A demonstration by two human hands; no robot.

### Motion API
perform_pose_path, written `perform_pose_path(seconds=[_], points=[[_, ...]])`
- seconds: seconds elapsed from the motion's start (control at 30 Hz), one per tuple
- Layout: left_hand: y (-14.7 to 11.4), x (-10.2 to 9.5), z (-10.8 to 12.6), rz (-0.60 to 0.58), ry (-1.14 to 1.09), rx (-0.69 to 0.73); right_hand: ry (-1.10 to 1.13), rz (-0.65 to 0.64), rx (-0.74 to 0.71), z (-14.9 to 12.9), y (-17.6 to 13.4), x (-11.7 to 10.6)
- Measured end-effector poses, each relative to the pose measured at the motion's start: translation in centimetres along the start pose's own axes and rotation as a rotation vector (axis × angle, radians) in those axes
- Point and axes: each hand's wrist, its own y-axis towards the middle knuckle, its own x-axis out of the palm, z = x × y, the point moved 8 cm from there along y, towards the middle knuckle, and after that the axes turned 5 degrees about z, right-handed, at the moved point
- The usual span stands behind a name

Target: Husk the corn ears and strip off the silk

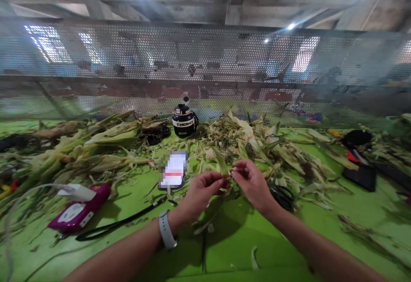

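Both hands meet just right of the frame's centre, over a bright green table [231, 250]. The left hand [202, 193], its wrist in a pale watch band [166, 230], pinches a pale green corn husk [219, 161] that stands up from between thumb and fingers. The right hand [252, 183] comes in close beside it, thumb and fingertips drawn together; from here I can't tell whether they grip anything. By that wrist lie black-handled scissors [285, 196], half hidden. Just left of the hands, a smartphone [174, 171] lies screen lit, partly blurred out. A loose husk heap [247, 138] sprawls behind the hands, and larger leaves [109, 138] spread across the left side. Between them stands a black jug [183, 124] marked ENERGY. At lower left sits a magenta power bank [75, 213] with a white plug [77, 192] on top.
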Motion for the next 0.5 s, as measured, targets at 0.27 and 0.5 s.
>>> perform_pose_path(seconds=[0.27, 0.5], points=[[0.7, -0.4, -0.8, -0.02, -0.241, -0.135, -0.169, -0.254, -0.419, -3.7, 0.3, 0.5], [0.6, 0.2, -1.4, -0.072, -0.369, -0.249, -0.31, -0.294, -0.665, -4.2, -1.0, 1.2]])
